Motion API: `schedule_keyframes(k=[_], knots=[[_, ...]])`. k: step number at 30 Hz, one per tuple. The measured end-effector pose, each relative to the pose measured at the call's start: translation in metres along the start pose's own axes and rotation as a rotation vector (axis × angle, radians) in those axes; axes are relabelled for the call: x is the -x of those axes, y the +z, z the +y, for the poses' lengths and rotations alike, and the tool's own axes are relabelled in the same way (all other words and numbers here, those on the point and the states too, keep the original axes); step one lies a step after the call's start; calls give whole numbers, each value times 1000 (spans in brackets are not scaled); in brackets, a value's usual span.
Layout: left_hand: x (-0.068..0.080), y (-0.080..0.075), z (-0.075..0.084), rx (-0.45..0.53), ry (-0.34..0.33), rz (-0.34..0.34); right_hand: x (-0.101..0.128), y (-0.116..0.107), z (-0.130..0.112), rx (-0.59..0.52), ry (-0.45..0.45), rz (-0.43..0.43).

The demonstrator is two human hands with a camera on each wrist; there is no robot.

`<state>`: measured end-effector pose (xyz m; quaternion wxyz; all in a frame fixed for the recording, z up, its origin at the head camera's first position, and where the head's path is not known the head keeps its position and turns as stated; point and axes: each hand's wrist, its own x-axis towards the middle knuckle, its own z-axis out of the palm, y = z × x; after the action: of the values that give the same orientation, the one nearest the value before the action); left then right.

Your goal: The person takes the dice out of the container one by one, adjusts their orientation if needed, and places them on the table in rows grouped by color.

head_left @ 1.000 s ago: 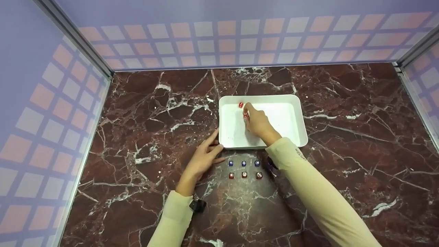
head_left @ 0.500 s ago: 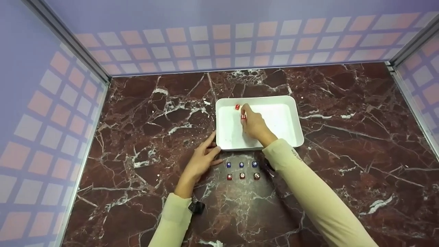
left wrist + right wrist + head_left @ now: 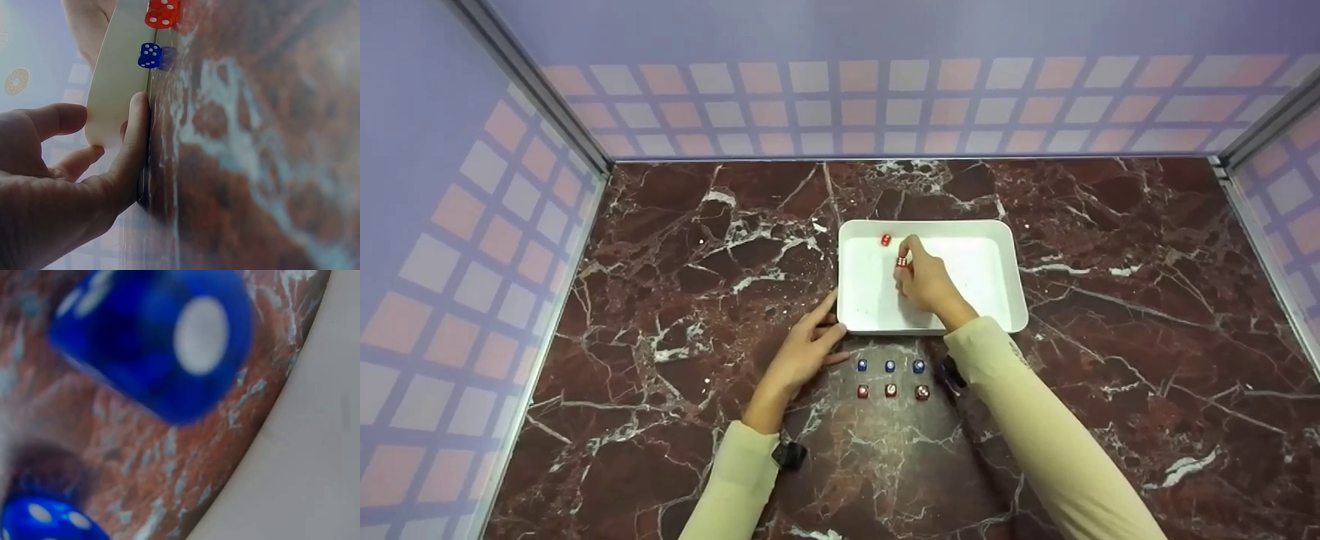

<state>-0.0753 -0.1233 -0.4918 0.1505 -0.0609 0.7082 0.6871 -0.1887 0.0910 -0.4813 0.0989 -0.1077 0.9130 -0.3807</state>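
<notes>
On the polished dark red marble table (image 3: 675,247) with white veins, nearest lie three small red cubic dice (image 3: 891,391) in a row, and just behind them three small blue cubic dice (image 3: 890,366). To their left the left hand (image 3: 802,354) lies with straight, relaxed fingers touching the near left corner of the smooth white rectangular plastic tray (image 3: 990,277) with rounded corners. Inside the tray the right hand (image 3: 926,281) pinches a small red spotted die (image 3: 901,262) between its fingertips. Farther, another red die (image 3: 886,240) rests near the far left corner.
</notes>
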Motion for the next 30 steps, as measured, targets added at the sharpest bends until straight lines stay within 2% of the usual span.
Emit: schedule_keyframes(k=[11, 22, 30], knots=[[1, -1, -1, 14, -6, -7, 2, 6, 3, -4, -5, 41], [-4, 2, 6, 6, 6, -15, -1, -2, 3, -53, 53, 50], [0, 0, 4, 3, -10, 5, 0, -6, -4, -9, 44, -52]])
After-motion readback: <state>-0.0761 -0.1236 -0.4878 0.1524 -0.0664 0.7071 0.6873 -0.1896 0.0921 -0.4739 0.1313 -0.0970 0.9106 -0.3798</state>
